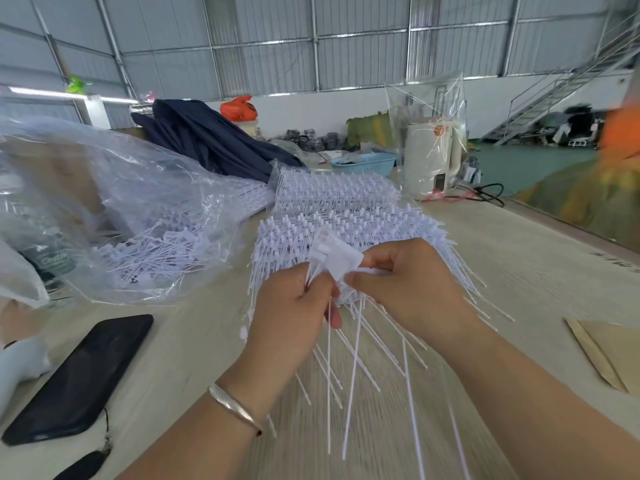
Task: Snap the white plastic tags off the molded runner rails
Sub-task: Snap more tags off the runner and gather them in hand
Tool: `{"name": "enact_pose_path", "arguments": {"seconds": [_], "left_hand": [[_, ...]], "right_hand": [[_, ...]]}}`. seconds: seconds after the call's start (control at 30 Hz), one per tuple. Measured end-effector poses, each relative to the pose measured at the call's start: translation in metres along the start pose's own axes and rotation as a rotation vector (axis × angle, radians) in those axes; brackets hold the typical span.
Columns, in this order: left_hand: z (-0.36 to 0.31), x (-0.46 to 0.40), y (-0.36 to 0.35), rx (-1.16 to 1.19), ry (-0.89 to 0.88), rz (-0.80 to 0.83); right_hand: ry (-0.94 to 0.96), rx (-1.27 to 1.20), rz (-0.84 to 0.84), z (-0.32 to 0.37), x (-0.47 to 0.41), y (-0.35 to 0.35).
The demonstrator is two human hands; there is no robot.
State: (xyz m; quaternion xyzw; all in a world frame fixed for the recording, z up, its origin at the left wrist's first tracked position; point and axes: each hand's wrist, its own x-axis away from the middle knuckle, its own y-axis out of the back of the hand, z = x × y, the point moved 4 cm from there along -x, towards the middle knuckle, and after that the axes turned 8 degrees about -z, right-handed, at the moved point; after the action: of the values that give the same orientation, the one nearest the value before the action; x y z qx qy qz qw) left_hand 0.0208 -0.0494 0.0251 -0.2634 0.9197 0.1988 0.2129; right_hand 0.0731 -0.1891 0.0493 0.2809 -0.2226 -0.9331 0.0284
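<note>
Two hands work above the table's (pixel 519 258) near edge: the left hand (pixel 294 306) pinches white tags (pixel 334 259), and the right hand (pixel 408 282) curls around their rail. Stacked rails (pixel 346 216) lie mid-table behind them.

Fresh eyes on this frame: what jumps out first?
Both hands, left hand and right hand, pinch a bunch of white tags at centre, thin tails hanging down. Behind them lie stacked runner rails; a black phone lies at lower left.
</note>
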Motion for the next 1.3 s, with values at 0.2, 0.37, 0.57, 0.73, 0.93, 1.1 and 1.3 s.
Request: {"name": "enact_pose_path", "arguments": {"seconds": [0.2,0.37,0.57,0.73,0.93,1.1,1.3], "left_hand": [[-0.007,0.002,0.006,-0.272,-0.175,-0.175],[-0.009,0.004,0.006,-0.286,-0.231,-0.155],[-0.012,-0.002,0.006,-0.419,-0.342,-0.067],[-0.009,-0.003,0.003,-0.482,-0.352,-0.008],[0.0,-0.003,0.007,-0.358,-0.295,-0.017],[0.012,-0.01,0.014,-0.032,-0.04,-0.11],[0.009,-0.014,0.006,0.65,0.399,0.129]], "right_hand": [[0.037,-0.059,-0.056,0.011,0.016,-0.025],[-0.098,-0.492,0.004,0.01,0.019,-0.03],[-0.173,-0.489,0.057,0.003,0.014,-0.024],[-0.189,-0.454,0.083,0.004,0.015,-0.023],[-0.085,-0.467,0.123,0.009,0.019,-0.031],[-0.085,-0.582,0.068,0.006,0.015,-0.024],[-0.135,-0.673,0.218,-0.002,0.005,-0.015]]}}
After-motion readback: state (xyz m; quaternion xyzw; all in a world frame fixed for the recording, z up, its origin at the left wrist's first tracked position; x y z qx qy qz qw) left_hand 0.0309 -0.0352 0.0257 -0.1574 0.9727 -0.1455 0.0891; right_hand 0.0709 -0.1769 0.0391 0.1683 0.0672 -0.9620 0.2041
